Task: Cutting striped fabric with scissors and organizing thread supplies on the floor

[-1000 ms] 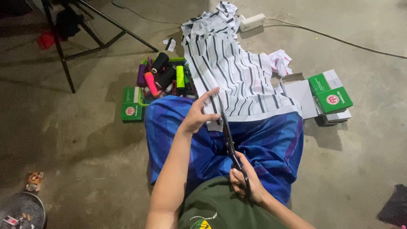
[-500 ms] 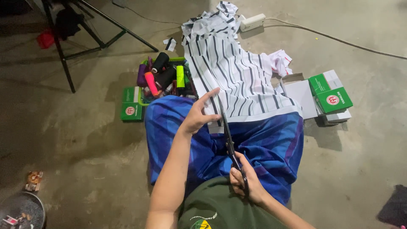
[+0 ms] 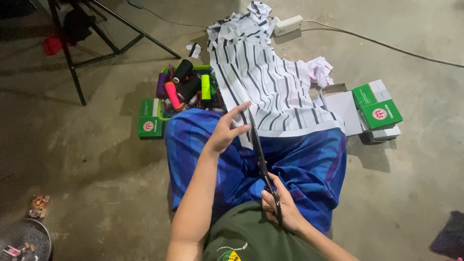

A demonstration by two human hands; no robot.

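A white cloth with dark stripes lies over my lap and runs out onto the floor ahead. My right hand grips the handles of long black scissors, whose blades reach the cloth's near edge. My left hand rests on that edge just left of the blades, fingers spread and pressing the cloth flat. Under the cloth is blue patterned fabric covering my legs.
A green basket of thread spools sits left of the cloth. Green and white boxes lie at the right, another green box at the left. A stand's black legs, a power strip and a round tray are on the concrete floor.
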